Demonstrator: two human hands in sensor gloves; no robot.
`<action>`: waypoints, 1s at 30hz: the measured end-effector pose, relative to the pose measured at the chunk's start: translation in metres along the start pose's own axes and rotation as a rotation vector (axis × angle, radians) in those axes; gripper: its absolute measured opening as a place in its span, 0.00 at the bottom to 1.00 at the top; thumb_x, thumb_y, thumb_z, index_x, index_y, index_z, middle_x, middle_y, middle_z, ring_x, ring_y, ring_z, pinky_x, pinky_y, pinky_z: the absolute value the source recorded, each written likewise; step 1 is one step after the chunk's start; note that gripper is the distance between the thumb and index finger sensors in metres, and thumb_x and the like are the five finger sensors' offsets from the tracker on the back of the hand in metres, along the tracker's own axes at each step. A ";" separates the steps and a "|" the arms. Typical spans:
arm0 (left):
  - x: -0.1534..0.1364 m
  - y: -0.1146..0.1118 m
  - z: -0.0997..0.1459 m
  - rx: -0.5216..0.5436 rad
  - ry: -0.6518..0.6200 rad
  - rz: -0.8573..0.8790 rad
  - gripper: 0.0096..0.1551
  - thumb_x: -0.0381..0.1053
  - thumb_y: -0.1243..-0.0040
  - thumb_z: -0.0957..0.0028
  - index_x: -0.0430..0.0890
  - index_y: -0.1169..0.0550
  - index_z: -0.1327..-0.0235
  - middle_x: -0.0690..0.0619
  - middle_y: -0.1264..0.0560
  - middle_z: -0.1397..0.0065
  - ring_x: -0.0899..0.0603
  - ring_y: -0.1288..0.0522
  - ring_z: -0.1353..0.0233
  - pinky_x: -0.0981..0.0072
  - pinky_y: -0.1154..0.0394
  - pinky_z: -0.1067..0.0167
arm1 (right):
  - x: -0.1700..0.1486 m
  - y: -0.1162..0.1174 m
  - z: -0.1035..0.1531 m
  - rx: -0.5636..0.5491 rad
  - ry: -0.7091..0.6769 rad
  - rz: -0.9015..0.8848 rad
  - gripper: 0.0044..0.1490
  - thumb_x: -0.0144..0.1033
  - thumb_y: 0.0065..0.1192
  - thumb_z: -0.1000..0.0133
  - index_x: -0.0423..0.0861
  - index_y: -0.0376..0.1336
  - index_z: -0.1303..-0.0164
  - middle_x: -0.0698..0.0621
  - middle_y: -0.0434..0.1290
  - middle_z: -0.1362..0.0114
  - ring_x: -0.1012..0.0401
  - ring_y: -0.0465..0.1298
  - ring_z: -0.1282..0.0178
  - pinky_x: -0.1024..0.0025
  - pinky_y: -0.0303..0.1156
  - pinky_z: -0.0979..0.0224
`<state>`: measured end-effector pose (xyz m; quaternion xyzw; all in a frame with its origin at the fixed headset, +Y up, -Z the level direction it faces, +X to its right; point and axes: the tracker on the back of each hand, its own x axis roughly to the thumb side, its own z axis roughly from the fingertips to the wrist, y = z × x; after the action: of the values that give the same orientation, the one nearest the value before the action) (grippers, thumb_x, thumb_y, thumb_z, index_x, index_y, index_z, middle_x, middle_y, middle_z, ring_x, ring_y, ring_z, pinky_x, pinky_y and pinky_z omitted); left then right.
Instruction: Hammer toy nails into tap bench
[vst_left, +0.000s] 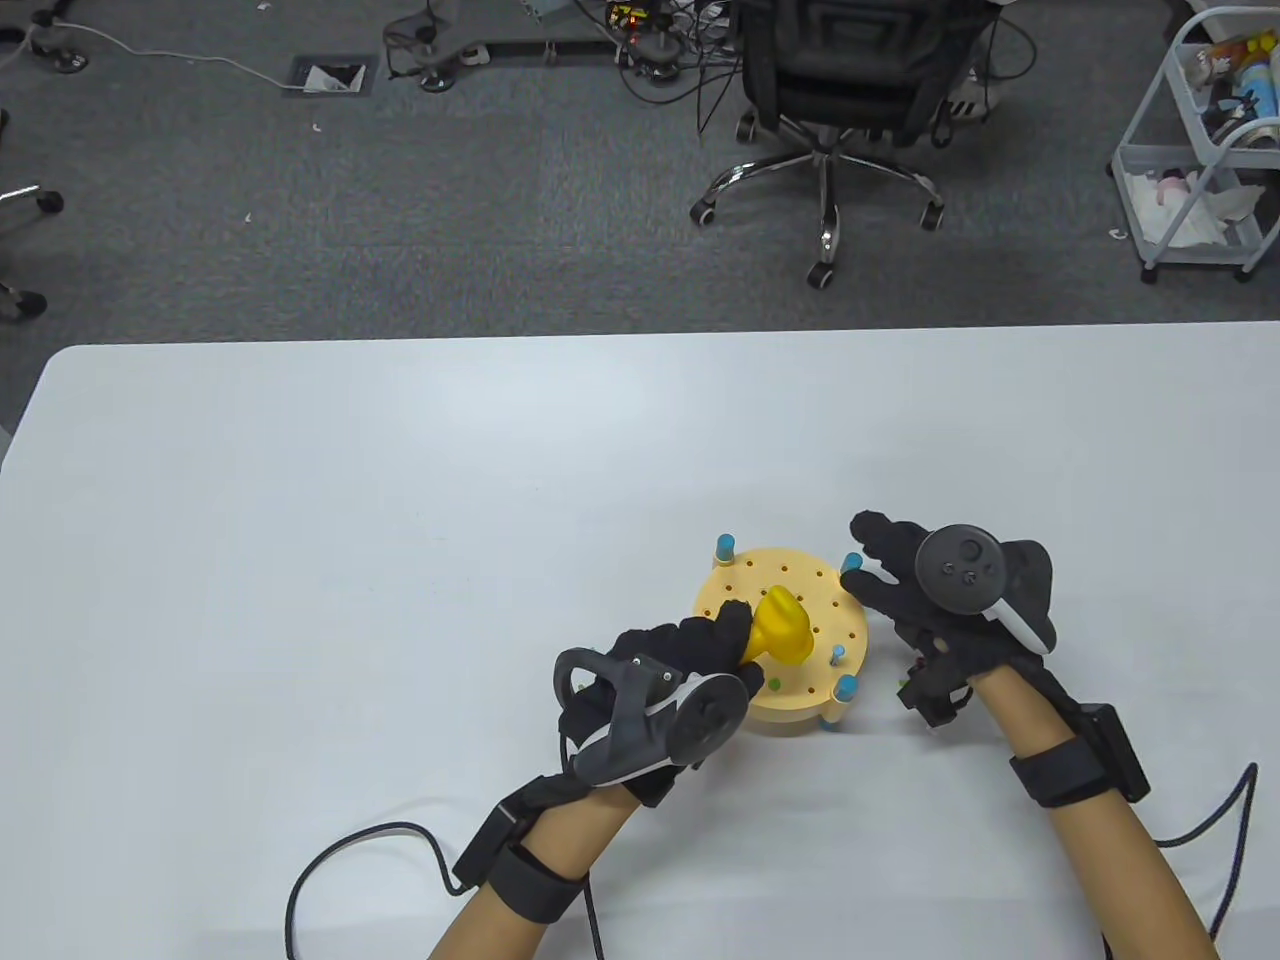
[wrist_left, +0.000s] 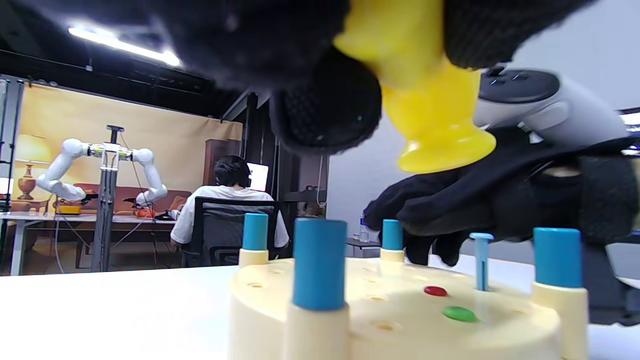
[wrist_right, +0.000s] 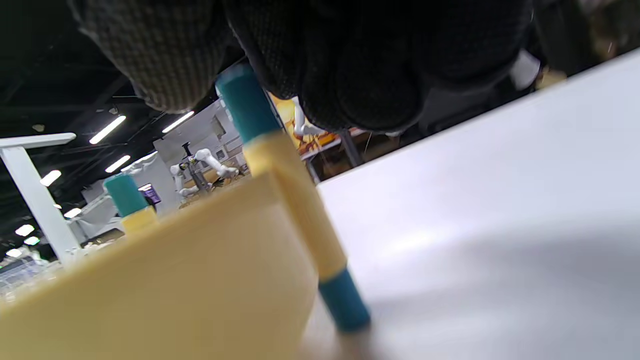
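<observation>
**Hammer held over the tap bench**

The left hand (vst_left: 690, 655) grips the yellow toy hammer (vst_left: 780, 628) above the round tap bench (vst_left: 800, 700). The right hand (vst_left: 915, 590) rests its spread fingers on the bench's far-right blue post (vst_left: 851, 562). One light-blue nail (wrist_left: 481, 260) stands upright; one red and one green nail sit flush.

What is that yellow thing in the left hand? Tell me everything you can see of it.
It is a toy hammer, bright yellow all over, and it looks like smooth, glossy plastic. The left hand grips it, so most of the handle is hidden by gloved fingers. In the left wrist view its flared round striking face points down and hangs above the top of the round tap bench, not touching it. A thin blue nail stands upright in the bench below it and off to the side.
</observation>
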<state>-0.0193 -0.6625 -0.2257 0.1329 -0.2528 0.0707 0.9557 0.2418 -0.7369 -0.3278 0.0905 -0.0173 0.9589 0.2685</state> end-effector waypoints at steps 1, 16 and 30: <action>0.002 -0.001 -0.001 -0.006 -0.009 0.002 0.37 0.64 0.43 0.58 0.50 0.26 0.36 0.48 0.14 0.56 0.51 0.19 0.75 0.60 0.22 0.73 | -0.003 0.005 -0.001 0.015 0.003 -0.032 0.44 0.52 0.61 0.53 0.46 0.61 0.27 0.43 0.73 0.31 0.51 0.77 0.41 0.56 0.74 0.40; 0.054 -0.017 -0.026 0.004 -0.083 -0.261 0.37 0.63 0.44 0.58 0.49 0.26 0.35 0.47 0.14 0.58 0.52 0.21 0.78 0.61 0.22 0.75 | -0.009 0.020 -0.001 -0.038 0.021 -0.064 0.37 0.50 0.59 0.52 0.48 0.64 0.33 0.46 0.76 0.35 0.54 0.79 0.46 0.59 0.75 0.43; 0.059 -0.009 -0.028 0.044 -0.044 -0.175 0.38 0.61 0.41 0.61 0.43 0.23 0.38 0.44 0.13 0.64 0.51 0.23 0.84 0.60 0.23 0.81 | -0.009 0.020 -0.001 -0.032 0.016 -0.038 0.37 0.51 0.58 0.52 0.48 0.64 0.33 0.46 0.76 0.36 0.54 0.80 0.46 0.59 0.75 0.43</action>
<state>0.0466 -0.6593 -0.2209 0.1769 -0.2596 -0.0103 0.9493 0.2386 -0.7587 -0.3300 0.0788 -0.0285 0.9539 0.2882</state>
